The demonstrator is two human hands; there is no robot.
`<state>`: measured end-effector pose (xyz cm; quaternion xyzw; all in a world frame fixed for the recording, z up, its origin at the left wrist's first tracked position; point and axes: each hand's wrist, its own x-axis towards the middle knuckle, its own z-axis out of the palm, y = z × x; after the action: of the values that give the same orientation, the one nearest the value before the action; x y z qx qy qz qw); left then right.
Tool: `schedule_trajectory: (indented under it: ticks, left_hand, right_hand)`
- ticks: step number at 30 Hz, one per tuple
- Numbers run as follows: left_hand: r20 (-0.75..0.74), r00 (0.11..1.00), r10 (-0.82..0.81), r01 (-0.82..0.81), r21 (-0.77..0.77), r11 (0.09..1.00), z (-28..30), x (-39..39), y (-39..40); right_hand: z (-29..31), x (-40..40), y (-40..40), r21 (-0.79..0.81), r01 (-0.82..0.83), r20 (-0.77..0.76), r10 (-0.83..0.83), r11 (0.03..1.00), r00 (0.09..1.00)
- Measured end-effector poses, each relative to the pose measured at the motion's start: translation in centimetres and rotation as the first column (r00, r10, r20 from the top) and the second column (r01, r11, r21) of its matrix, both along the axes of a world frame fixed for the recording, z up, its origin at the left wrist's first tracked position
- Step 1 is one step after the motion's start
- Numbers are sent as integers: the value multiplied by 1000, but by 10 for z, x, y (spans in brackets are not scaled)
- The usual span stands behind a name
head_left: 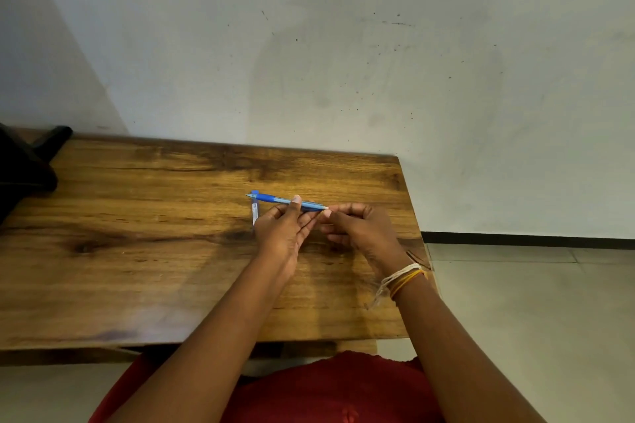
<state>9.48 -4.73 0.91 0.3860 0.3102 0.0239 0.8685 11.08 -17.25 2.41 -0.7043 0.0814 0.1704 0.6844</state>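
A blue pen is held level above the wooden table, its tip pointing left. My left hand pinches the barrel near its middle between thumb and fingers. My right hand has its fingers curled and pinches the pale right end of the pen with thumb and forefinger. A small clear pen part with a blue end lies on the table just left of my left hand, partly hidden by the pen.
A black object sits at the table's far left corner. The table stands against a pale wall; its right edge drops to a tiled floor. Thread bands circle my right wrist.
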Motion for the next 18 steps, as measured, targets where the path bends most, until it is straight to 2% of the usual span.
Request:
schedule_trajectory:
  ticks: [3,9,15,16,18]
  left_hand:
    - [-15,1000,-8,8,27,1000,-1,0,0]
    - [-22,1000,-19,20,53,998,-1,0,-1]
    - [-68,997,47,-45,43,998,-3,2,4]
    - [-67,997,46,-43,43,998,-3,2,5]
    - [-60,998,17,-14,45,999,-3,1,4]
  right_hand:
    - [-1,0,-1,5,3,18,-3,1000,1000]
    - [-3,3,-1,-102,-40,126,53,994,991]
    - [-6,12,-15,-184,21,159,9,983,987]
    - [-6,14,-20,-206,41,179,-4,978,984]
    - [-10,19,-30,-358,104,262,-7,928,965]
